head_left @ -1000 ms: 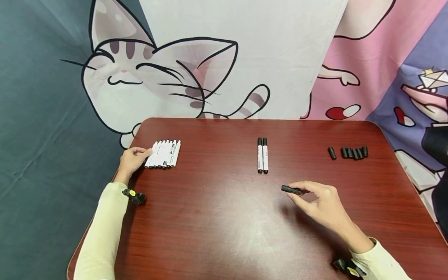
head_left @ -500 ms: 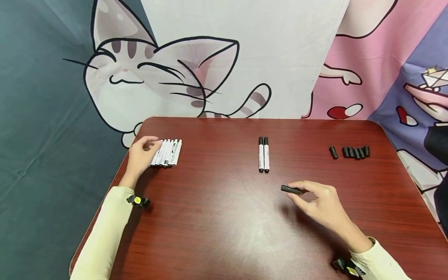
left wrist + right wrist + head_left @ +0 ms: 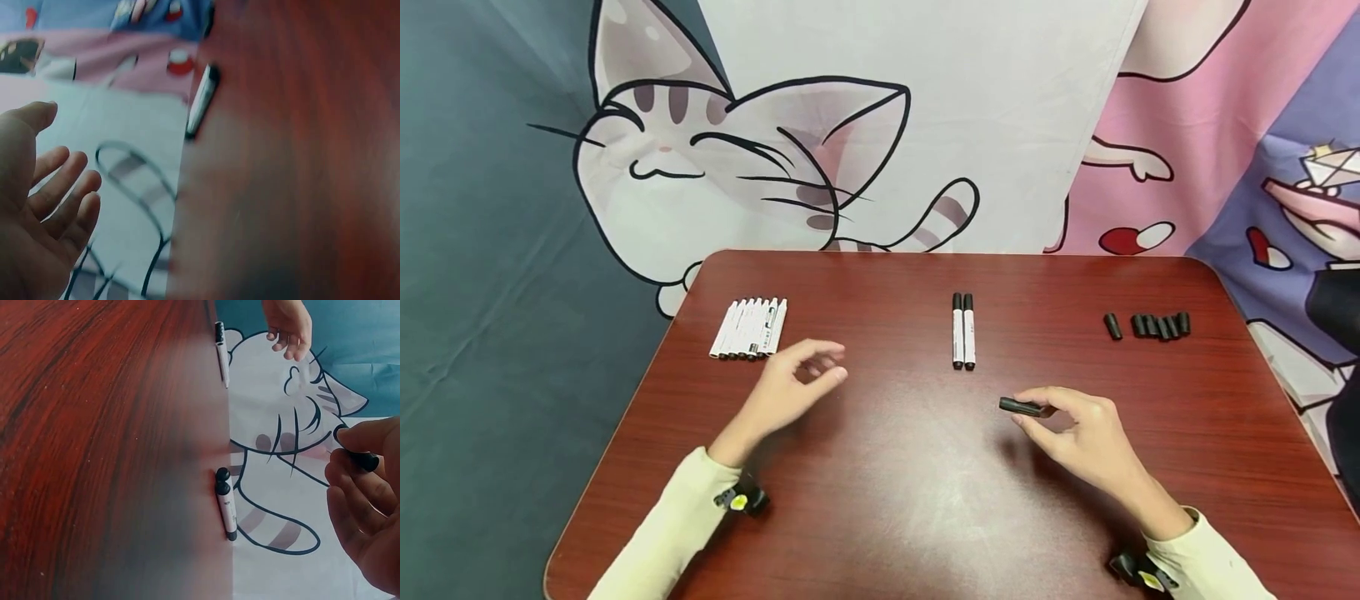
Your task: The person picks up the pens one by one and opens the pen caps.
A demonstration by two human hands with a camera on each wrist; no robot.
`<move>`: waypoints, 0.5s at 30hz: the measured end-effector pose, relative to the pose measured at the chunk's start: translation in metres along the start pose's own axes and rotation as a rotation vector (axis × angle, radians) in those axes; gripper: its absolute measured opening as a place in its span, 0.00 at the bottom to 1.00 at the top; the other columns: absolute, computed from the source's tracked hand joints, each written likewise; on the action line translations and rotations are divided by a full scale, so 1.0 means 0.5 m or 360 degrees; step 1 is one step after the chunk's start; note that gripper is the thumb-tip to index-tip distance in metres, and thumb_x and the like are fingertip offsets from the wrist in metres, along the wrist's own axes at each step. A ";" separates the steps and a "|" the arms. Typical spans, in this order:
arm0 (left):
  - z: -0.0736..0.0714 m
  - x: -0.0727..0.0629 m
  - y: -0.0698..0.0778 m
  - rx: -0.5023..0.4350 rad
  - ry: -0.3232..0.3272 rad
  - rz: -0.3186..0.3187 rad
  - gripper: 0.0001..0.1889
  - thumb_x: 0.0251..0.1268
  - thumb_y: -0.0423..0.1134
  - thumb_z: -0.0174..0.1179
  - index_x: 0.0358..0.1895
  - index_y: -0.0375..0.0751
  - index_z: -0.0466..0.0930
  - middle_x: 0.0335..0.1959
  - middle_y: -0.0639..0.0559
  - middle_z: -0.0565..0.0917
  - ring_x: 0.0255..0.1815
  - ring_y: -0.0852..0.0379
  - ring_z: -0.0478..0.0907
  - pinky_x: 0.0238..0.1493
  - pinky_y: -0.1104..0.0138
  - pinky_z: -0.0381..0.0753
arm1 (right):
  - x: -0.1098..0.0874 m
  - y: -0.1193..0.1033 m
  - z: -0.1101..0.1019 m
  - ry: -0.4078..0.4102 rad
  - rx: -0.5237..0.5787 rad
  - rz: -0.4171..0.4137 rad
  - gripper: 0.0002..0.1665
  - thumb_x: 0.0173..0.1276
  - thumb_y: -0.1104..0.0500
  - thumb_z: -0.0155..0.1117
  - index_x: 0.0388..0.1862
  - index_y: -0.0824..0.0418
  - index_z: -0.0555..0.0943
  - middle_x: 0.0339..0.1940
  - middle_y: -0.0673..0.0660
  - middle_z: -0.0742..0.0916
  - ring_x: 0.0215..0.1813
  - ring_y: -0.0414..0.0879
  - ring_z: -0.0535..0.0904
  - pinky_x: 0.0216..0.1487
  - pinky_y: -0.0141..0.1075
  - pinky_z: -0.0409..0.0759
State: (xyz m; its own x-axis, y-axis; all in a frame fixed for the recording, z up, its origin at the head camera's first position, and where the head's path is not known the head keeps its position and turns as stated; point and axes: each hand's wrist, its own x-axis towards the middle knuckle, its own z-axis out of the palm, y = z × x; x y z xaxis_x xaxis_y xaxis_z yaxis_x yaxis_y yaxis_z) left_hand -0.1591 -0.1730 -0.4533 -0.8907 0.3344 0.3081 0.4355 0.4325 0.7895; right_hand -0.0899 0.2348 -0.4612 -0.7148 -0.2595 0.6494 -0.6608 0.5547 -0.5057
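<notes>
My left hand (image 3: 784,390) is over the left half of the table with nothing in it, fingers loosely bent and thumb apart; the left wrist view shows its palm bare. Just behind it lies a row of several white markers (image 3: 747,329) without caps, side by side. My right hand (image 3: 1086,433) pinches a black marker cap (image 3: 1019,406) between thumb and fingers above the table, right of centre. The same cap (image 3: 362,457) shows between the fingertips in the right wrist view. Two capped markers (image 3: 963,333) lie side by side at the middle of the table.
Several black caps (image 3: 1162,326) lie in a row at the far right, with one single cap (image 3: 1112,326) a little left of them. The brown wooden table (image 3: 865,517) ends at a printed cloth backdrop (image 3: 1000,100).
My left hand has left the row of uncapped markers and moved right and toward me. The right hand keeps the cap in nearly the same place.
</notes>
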 end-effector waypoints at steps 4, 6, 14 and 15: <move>0.043 -0.024 0.018 0.0083 -0.0083 0.0114 0.17 0.63 0.41 0.73 0.55 0.49 0.85 0.49 0.54 0.87 0.43 0.54 0.84 0.45 0.59 0.84 | -0.009 -0.002 0.002 -0.0032 -0.0012 0.0053 0.24 0.46 0.68 0.82 0.41 0.48 0.89 0.32 0.40 0.89 0.31 0.29 0.80 0.28 0.22 0.74; 0.059 -0.033 0.019 0.0142 -0.0109 0.0169 0.18 0.63 0.42 0.73 0.56 0.50 0.84 0.52 0.55 0.86 0.46 0.53 0.84 0.46 0.57 0.84 | -0.013 -0.003 0.003 -0.0068 -0.0023 0.0117 0.22 0.49 0.67 0.82 0.42 0.47 0.89 0.33 0.40 0.89 0.32 0.28 0.81 0.29 0.24 0.77; 0.089 -0.061 0.024 0.0195 -0.0193 0.0249 0.17 0.64 0.43 0.72 0.56 0.50 0.84 0.54 0.58 0.85 0.54 0.59 0.81 0.49 0.54 0.84 | -0.016 0.015 -0.021 -0.0147 -0.0075 0.0390 0.18 0.59 0.67 0.78 0.43 0.51 0.84 0.33 0.44 0.90 0.32 0.30 0.83 0.33 0.25 0.81; 0.091 -0.063 0.025 0.0194 -0.0201 0.0257 0.17 0.64 0.44 0.72 0.56 0.50 0.84 0.54 0.58 0.85 0.54 0.59 0.81 0.49 0.54 0.84 | -0.014 0.021 -0.030 -0.0151 -0.0075 0.0444 0.17 0.60 0.67 0.77 0.43 0.51 0.83 0.33 0.45 0.90 0.32 0.30 0.83 0.33 0.24 0.81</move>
State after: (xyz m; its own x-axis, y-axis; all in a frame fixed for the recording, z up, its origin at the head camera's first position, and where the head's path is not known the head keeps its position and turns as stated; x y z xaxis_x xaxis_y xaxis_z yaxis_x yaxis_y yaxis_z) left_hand -0.1199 -0.1402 -0.4773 -0.7879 0.5063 0.3505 0.5905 0.4599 0.6631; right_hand -0.0885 0.2541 -0.4625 -0.8871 -0.1633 0.4317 -0.4258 0.6505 -0.6289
